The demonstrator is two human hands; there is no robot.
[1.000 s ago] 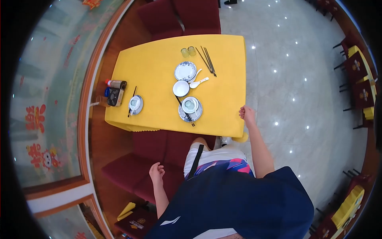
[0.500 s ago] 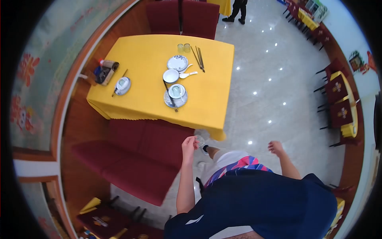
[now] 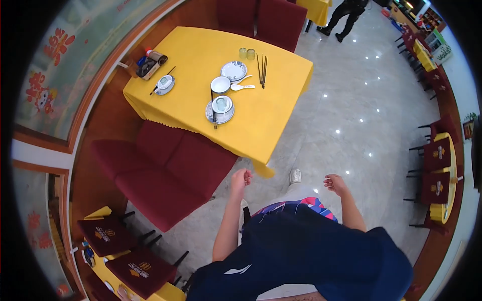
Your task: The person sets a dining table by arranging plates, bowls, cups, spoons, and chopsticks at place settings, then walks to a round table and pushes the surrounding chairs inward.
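My left hand [image 3: 241, 180] hangs in the air by the near corner of the yellow-covered table [image 3: 193, 62], fingers loosely bent with nothing visible in them. Further right, over the floor, my right hand [image 3: 336, 184] is also empty, its fingers partly stretched. Neither hand touches the table. On the cloth, a small bowl with a glass in it [image 3: 221, 104] rests on a patterned plate [image 3: 210, 118], chopsticks [image 3: 215, 108] lying across. Behind them are a white bowl [image 3: 220, 84], a stack of plates [image 3: 233, 70], a white spoon [image 3: 243, 87], two glasses [image 3: 246, 53] and several loose chopsticks [image 3: 262, 70].
A dark red bench [image 3: 165, 175] stands at the table's near side. Another place setting [image 3: 164, 85] and a condiment holder [image 3: 149, 66] sit by the wall. A person [image 3: 345, 18] in dark clothes stands far off on the tiled floor [image 3: 346, 110]. Chairs [image 3: 434, 170] line the right.
I have stepped forward and the view has turned, so the table sits higher in view. More tables and chairs show at lower left. Both hands stay low and away from the dishes.
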